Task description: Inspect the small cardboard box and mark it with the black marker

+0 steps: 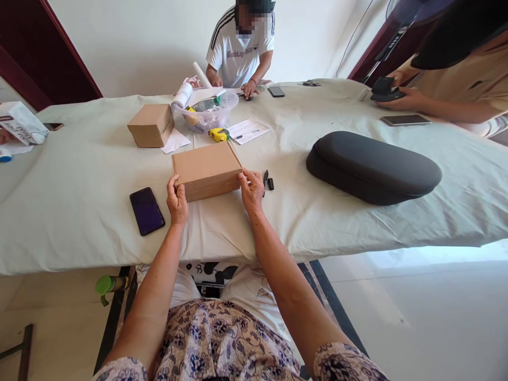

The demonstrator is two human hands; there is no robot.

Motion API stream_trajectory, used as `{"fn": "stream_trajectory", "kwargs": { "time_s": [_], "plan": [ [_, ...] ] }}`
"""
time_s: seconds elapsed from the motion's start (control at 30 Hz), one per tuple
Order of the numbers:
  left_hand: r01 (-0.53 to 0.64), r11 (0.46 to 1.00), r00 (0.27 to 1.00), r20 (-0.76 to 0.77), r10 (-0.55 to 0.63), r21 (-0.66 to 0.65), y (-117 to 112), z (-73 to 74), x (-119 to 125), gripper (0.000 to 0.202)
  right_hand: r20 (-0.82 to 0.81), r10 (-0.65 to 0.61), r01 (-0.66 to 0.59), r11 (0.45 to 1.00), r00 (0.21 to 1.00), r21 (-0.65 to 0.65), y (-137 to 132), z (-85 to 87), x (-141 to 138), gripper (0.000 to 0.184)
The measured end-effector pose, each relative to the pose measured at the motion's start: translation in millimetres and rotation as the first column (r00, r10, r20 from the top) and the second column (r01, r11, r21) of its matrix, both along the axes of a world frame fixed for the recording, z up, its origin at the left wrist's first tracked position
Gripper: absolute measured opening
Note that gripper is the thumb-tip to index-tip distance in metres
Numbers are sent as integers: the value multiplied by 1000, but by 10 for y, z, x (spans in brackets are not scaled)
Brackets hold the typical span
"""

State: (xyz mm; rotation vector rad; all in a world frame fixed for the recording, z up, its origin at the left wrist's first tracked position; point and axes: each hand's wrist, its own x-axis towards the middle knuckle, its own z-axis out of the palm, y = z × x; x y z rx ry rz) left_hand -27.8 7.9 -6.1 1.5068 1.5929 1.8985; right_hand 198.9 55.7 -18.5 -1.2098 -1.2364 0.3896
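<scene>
A flat, closed cardboard box [205, 168] lies on the cloth-covered table [79, 201] right in front of me. My left hand [177, 200] grips its near left corner, with the thumb against the side. My right hand [251, 189] grips the near right corner, fingers curled on the edge. A dark phone [146, 210] lies just left of my left hand. A black marker and its cap [267, 180] lie just right of my right hand.
A second cardboard box [151, 125], a clear plastic bowl of items [208, 112], a yellow tape measure [218, 134] and papers [248, 130] sit further back. A large black oval case [373, 166] lies to the right. Two other people sit at the far and right sides.
</scene>
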Motion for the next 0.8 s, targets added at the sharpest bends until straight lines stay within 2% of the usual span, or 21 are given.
{"fn": "stream_trajectory", "kwargs": {
  "time_s": [0.1,0.2,0.33,0.5,0.67,0.73,0.8],
  "plan": [
    [-6,1000,999,44,7,-13,11,-9,-9,66,-58,41,-46,995,997,-84,7,-7,-10,57],
    [-7,1000,996,88,5,17,28,-14,-35,66,-156,154,-181,967,976,-180,18,-18,-26,59],
    [9,998,986,165,-20,63,62,-35,-84,65,-241,271,-314,936,932,-161,27,-16,-54,62],
    [131,991,958,261,-118,-32,60,-76,-72,67,-241,357,-386,918,902,-87,15,5,-65,73],
    [270,961,909,345,-234,-59,28,-80,50,68,-268,357,-390,917,895,-82,36,-24,-57,90],
    [320,946,877,395,-274,-54,32,-89,89,64,-274,404,-442,892,873,-92,45,-53,-86,88],
    [388,920,829,459,-320,-59,45,-106,108,60,-245,495,-528,844,834,-91,42,-84,-139,84]
  ]
}}
